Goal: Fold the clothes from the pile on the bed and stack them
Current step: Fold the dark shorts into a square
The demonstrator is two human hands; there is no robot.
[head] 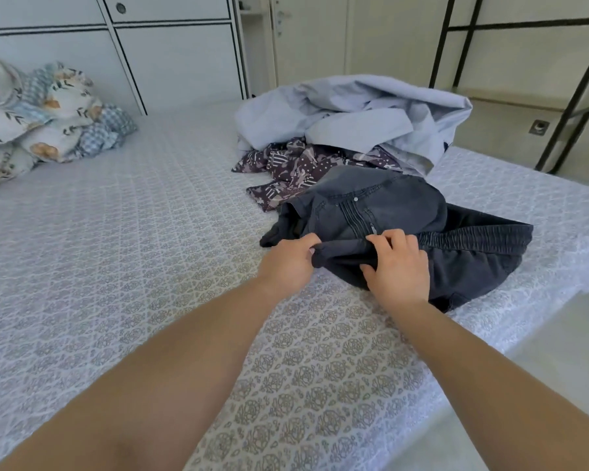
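Observation:
A dark grey pair of jeans with an elastic waistband lies crumpled at the near end of the pile on the bed. My left hand pinches a rolled edge of the jeans at its left tip. My right hand grips the same edge just to the right, thumb under the fabric and fingers over it. Behind the jeans lies a purple patterned garment, and past that a pale blue shirt, both unfolded.
A bundle of flowered and checked bedding sits at the far left of the bed. White cupboards stand behind it. The bed's right edge runs close to the pile, with a black metal frame and floor beyond.

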